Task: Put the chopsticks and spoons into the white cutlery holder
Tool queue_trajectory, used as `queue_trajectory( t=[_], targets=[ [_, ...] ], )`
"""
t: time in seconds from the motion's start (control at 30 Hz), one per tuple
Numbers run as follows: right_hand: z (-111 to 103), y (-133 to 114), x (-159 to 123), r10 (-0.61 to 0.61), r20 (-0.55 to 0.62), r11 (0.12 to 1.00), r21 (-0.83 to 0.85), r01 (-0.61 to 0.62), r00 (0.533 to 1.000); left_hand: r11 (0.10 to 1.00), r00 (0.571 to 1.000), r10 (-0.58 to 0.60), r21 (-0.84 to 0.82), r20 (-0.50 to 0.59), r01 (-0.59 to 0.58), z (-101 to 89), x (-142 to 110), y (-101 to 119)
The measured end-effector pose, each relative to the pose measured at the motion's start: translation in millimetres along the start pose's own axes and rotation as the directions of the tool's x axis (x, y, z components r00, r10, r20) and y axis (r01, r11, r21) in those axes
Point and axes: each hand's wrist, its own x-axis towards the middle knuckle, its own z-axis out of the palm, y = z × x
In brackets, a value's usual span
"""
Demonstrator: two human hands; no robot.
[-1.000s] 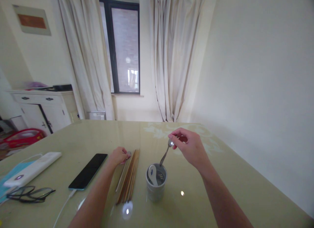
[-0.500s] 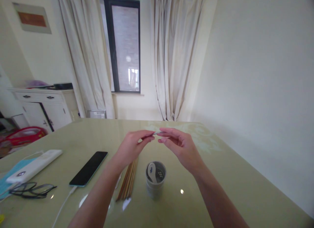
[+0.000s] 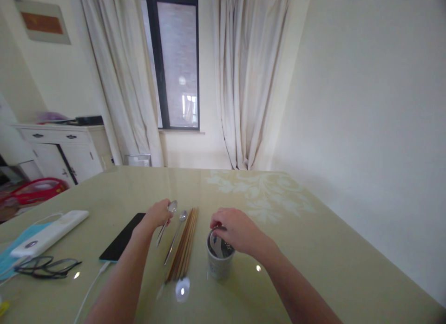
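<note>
My left hand [image 3: 156,216] is closed on a metal spoon [image 3: 166,219], holding it just above the table, bowl end pointing away. A second metal spoon [image 3: 176,235] lies on the table beside it, next to a bundle of wooden chopsticks [image 3: 184,244]. My right hand [image 3: 234,231] reaches down over the rim of a grey perforated utensil cup [image 3: 219,264], fingers curled at its mouth. A white ceramic spoon [image 3: 215,245] stands inside the cup. What the right fingers grip is hidden.
A black phone [image 3: 121,243] on a cable lies left of the spoons. Further left are a white power bank [image 3: 49,233], glasses [image 3: 45,266] and a blue mask [image 3: 10,247]. The table [image 3: 313,268] has a glossy glass top. A wall runs along the right.
The metal spoon passed from my right hand to my left. My left hand lowered it towards the table by the other spoon. My right hand dropped back to the cup's mouth.
</note>
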Motion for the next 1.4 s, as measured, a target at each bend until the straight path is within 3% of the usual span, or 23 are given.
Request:
queue_trajectory(
  t=[0.27, 0.5, 0.67, 0.77, 0.8, 0.87, 0.93, 1.0, 1.1, 1.2, 1.3, 1.4],
  targets=[
    [0, 6, 0, -0.037, 0.008, 0.998, -0.047, 0.037, 0.999, 0.992, 0.992, -0.116, 0.059, 0.045, 0.114, 22.9, 15, -14],
    [-25, 8, -12, 0.005, -0.094, 1.000, 0.008, -0.005, 0.996, 0.993, 0.995, -0.077, 0.092, 0.065, 0.071, 23.0, 6, -5],
    [-52, 12, -28, 0.004, -0.300, 0.997, 0.076, 0.020, 0.954, 0.994, 1.000, 0.006, 0.107, 0.023, -0.008, 0.2, -6, 13],
    [-59, 10, -33, -0.002, -0.467, 0.991, 0.120, 0.066, 0.884, 0.986, 0.987, 0.159, 0.047, -0.030, -0.158, -25.7, -26, 47],
    [-59, 8, -33, -0.002, -0.510, 0.988, 0.132, 0.080, 0.860, 0.965, 0.965, 0.261, -0.020, -0.038, -0.261, -33.5, -37, 62],
    [-57, 4, -31, -0.001, -0.573, 0.984, 0.144, 0.102, 0.819, 0.764, 0.840, 0.540, -0.386, -0.054, -0.517, -44.4, -64, 97],
    [-53, 0, -28, -0.002, -0.615, 0.983, 0.145, 0.115, 0.789, 0.571, 0.719, 0.694, -0.574, -0.046, -0.587, -48.0, -89, 129],
    [-49, -2, -25, 0.006, -0.638, 0.980, 0.157, 0.122, 0.770, 0.505, 0.682, 0.722, -0.584, -0.116, -0.635, -45.9, -106, 149],
    [-44, -1, -21, 0.047, -0.601, 0.965, 0.234, 0.119, 0.798, 0.537, 0.701, 0.695, -0.532, -0.163, -0.655, -40.9, -107, 153],
    [-39, 3, -19, 0.099, -0.438, 0.964, 0.267, 0.024, 0.894, 0.665, 0.777, 0.611, -0.434, -0.153, -0.608, -40.5, -85, 129],
    [-31, 7, -18, 0.087, -0.224, 0.989, 0.136, -0.058, 0.971, 0.850, 0.878, 0.451, -0.223, -0.161, -0.478, -41.4, -55, 92],
    [-19, 10, -15, 0.064, -0.046, 0.998, 0.010, -0.063, 0.997, 0.965, 0.953, 0.259, -0.009, -0.156, -0.263, -35.8, -30, 57]
  ],
)
